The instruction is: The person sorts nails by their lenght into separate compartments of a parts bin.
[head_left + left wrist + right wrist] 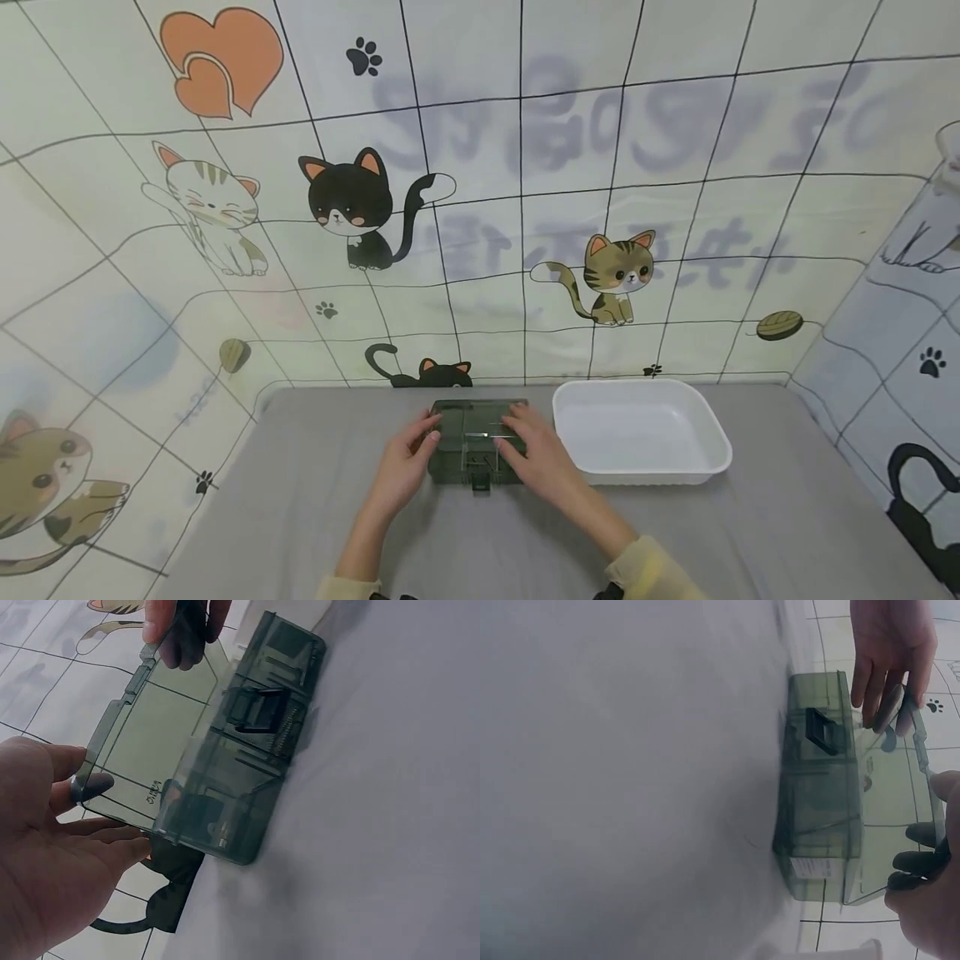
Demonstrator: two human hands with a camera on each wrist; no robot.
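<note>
A see-through dark green plastic storage box (480, 471) sits on the grey cloth, its black front latch (823, 731) hanging loose. Its hinged lid (161, 739) is tilted up, apart from the front edge. With thumb and fingers, my left hand (405, 462) pinches the lid's left corner. My right hand (546, 458) grips the lid's right part, thumb in front and several fingers behind, seen through the plastic. Dividers and a few small, indistinct items show inside the box. A white label (816, 868) is stuck on the box wall.
Just right of the box stands a white rectangular tray (641, 478) with raised walls. The grey cloth (315, 508) covers the table up to a wall sheet (480, 317) printed with cats and grid lines, which closes off the back and both sides.
</note>
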